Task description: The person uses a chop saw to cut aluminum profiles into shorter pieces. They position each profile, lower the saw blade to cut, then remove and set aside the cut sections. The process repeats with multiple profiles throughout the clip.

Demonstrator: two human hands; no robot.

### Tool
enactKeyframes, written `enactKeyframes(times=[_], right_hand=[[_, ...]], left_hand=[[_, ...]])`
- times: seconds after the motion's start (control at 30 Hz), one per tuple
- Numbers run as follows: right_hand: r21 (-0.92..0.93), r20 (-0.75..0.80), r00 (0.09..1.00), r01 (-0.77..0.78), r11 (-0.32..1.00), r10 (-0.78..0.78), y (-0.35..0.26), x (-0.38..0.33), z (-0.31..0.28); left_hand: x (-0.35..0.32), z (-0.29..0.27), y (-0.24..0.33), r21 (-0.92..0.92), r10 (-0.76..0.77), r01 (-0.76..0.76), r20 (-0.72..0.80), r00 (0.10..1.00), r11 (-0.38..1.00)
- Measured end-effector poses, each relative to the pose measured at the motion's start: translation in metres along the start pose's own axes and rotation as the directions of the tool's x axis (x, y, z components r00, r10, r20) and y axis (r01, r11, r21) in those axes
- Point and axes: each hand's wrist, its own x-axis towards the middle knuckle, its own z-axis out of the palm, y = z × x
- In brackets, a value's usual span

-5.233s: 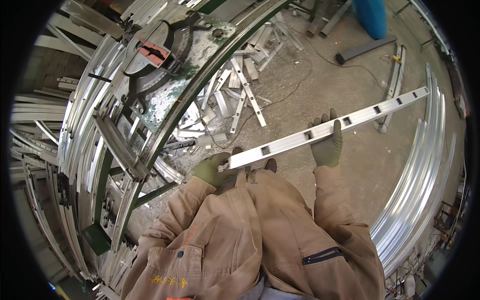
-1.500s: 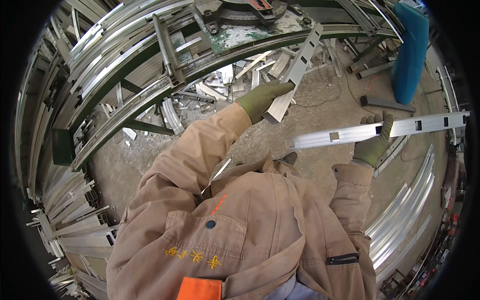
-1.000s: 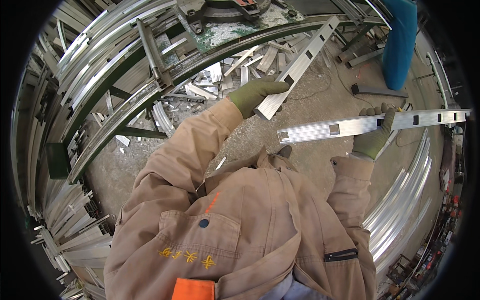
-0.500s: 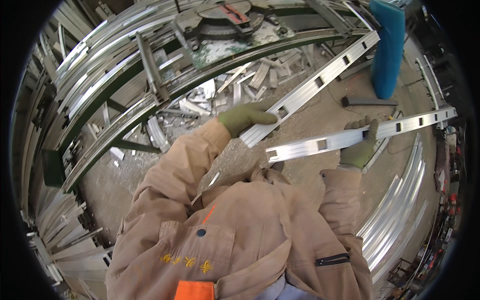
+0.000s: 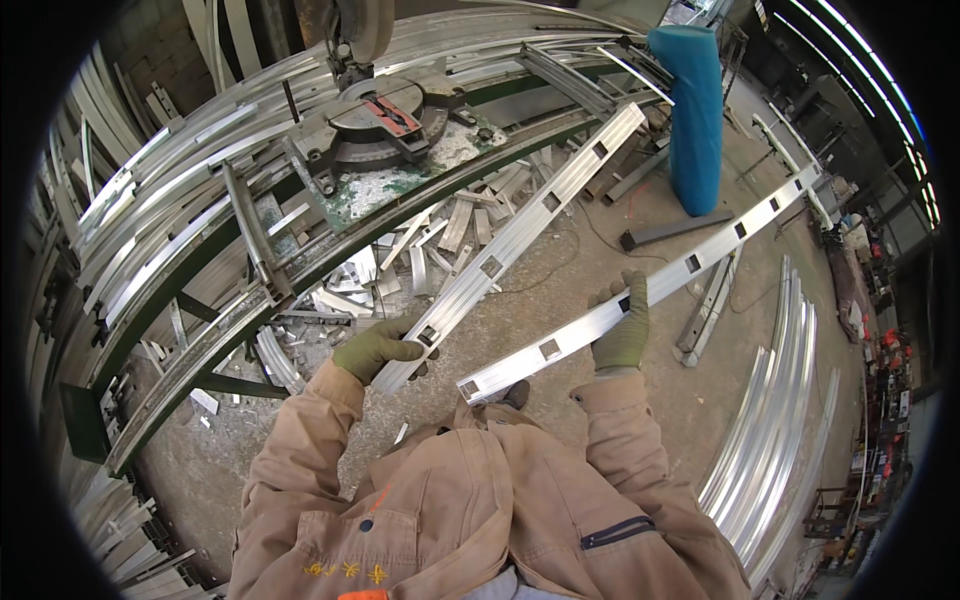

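Head view: left hand point(image 5: 375, 348) clamped on left bar point(image 5: 521, 233), alongside the near edge of the table point(image 5: 360, 190); right hand point(image 5: 622, 338) clamped on right bar point(image 5: 665, 279), over floor point(image 5: 540, 300). Hands apart. Firm wrists, separated bar ends probably best.

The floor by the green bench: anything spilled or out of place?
Yes: short metal pieces lie jumbled on the floor beside the bench, untidy compared with the long strips at right, lying roughly parallel.
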Motion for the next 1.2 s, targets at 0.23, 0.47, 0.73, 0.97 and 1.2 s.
enactKeyframes(times=[0.23,0.47,0.73,0.97,1.2], right_hand=[[0.061,0.152,0.982,-0.119,0.991,0.109,0.018,-0.022,0.021],[0.000,0.164,0.979,-0.122,0.993,0.120,0.027,-0.036,0.036],[0.000,0.144,0.981,-0.129,0.992,0.128,0.022,-0.050,0.048],[-0.052,0.288,0.949,-0.121,0.991,0.131,0.047,-0.022,0.036],[-0.010,0.211,0.971,-0.114,0.993,0.114,0.043,-0.045,0.046]], left_hand=[[-0.025,-0.006,-0.021,-0.047,0.030,-0.034,-0.079,0.996,0.998],[-0.043,-0.010,-0.026,-0.078,0.039,-0.049,-0.126,0.991,0.996],[-0.047,-0.017,-0.028,-0.079,0.047,-0.059,-0.143,0.989,0.995],[-0.049,-0.026,-0.027,-0.024,0.013,-0.019,-0.204,0.979,1.000],[-0.047,-0.019,-0.002,-0.103,0.018,-0.040,-0.211,0.977,0.994]])
